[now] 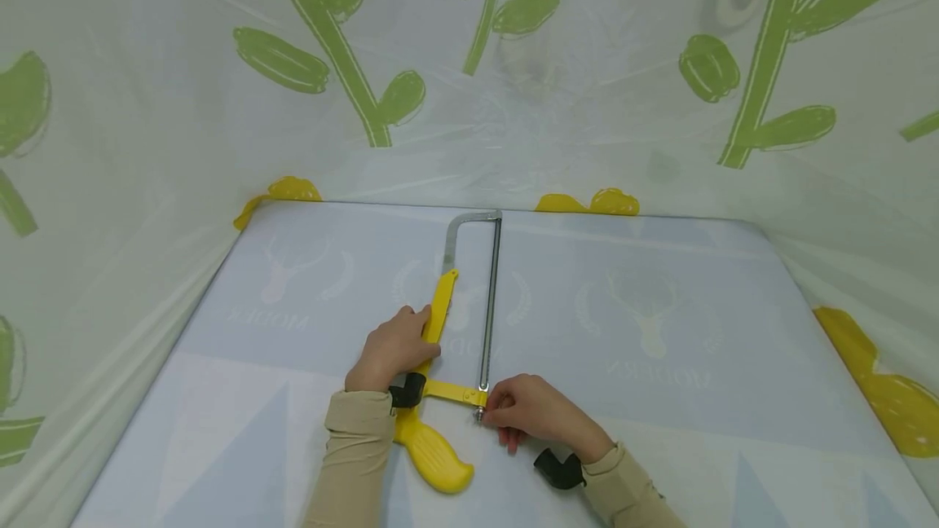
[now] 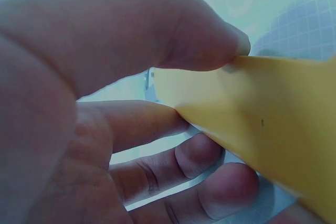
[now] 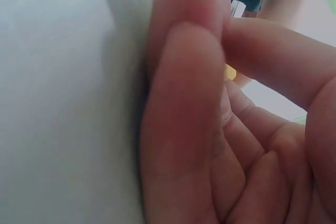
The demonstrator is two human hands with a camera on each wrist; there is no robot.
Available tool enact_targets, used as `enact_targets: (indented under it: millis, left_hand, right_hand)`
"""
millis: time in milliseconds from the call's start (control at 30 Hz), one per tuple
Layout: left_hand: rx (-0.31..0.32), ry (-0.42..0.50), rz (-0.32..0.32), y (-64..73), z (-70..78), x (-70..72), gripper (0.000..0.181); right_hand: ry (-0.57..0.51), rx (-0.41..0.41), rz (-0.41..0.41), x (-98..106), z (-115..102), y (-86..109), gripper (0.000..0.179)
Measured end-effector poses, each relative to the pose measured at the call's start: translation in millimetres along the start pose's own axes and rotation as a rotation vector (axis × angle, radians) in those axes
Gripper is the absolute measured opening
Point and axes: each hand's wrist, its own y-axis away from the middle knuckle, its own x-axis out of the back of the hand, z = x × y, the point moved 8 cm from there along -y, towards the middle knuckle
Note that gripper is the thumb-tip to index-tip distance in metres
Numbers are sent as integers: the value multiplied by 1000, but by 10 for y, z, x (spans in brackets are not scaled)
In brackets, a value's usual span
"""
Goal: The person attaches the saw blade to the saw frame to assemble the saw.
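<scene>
A hacksaw (image 1: pixel 436 318) with a yellow frame, a silver front bow and a yellow handle (image 1: pixel 440 459) lies on the table, its handle towards me. Its blade (image 1: pixel 491 300) runs along the right side. My left hand (image 1: pixel 394 349) grips the yellow frame bar; in the left wrist view the thumb lies on one edge of the bar (image 2: pixel 262 114) and fingertips touch the opposite edge. At the blade's near end, the thumb and fingers of my right hand (image 1: pixel 539 407) pinch the small metal wing nut (image 1: pixel 479 414). The right wrist view hides the nut behind the fingers.
A pale cloth with printed deer heads and lettering covers the table (image 1: pixel 653 398). Behind and beside it hangs a whitish sheet (image 1: pixel 587 121) with green leaves and yellow shapes. Black wrist cameras (image 1: pixel 559 469) sit at both cuffs.
</scene>
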Motion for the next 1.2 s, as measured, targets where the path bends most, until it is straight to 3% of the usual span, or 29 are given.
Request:
enact_targets:
  millis: [400, 733, 1200]
  left_hand:
    - [3, -9, 9, 7, -21, -1, 68]
    - [3, -6, 14, 13, -20, 34, 69]
    - [3, 5, 4, 26, -12, 4, 68]
  right_hand:
    - [-63, 50, -59, -41, -55, 22, 18]
    - [-17, 18, -29, -30, -103, 23, 29]
    - [-27, 23, -20, -8, -34, 18, 18]
